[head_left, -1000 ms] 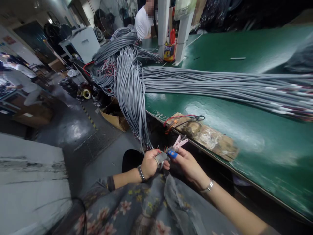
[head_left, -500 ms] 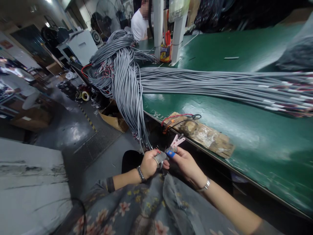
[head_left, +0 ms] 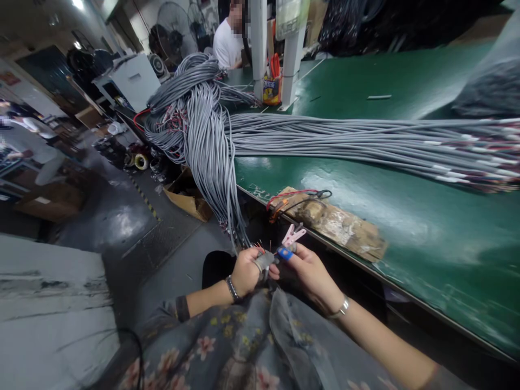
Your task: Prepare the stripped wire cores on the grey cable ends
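My left hand (head_left: 246, 271) is closed on the end of a grey cable, and thin red and orange wires (head_left: 260, 247) fan out above its thumb. Grey tape is wrapped around fingers of that hand. My right hand (head_left: 311, 268), with blue tape (head_left: 284, 253) on the thumb, pinches at a thin dark wire close to the left fingertips. Just above the right fingers is a pink clip (head_left: 293, 235); I cannot tell what holds it. A hanging bundle of grey cables (head_left: 213, 146) ends in loose wires just beyond my left hand.
More grey cables (head_left: 325, 132) lie along the green table (head_left: 426, 227). A worn wooden block (head_left: 345, 227) with red and black leads sits at the table edge. An open cardboard box (head_left: 189, 197) stands on the floor. A person in white (head_left: 227, 43) is behind a post.
Both hands stay almost in place, with slight finger movement at the wires. The view has shifted a little.
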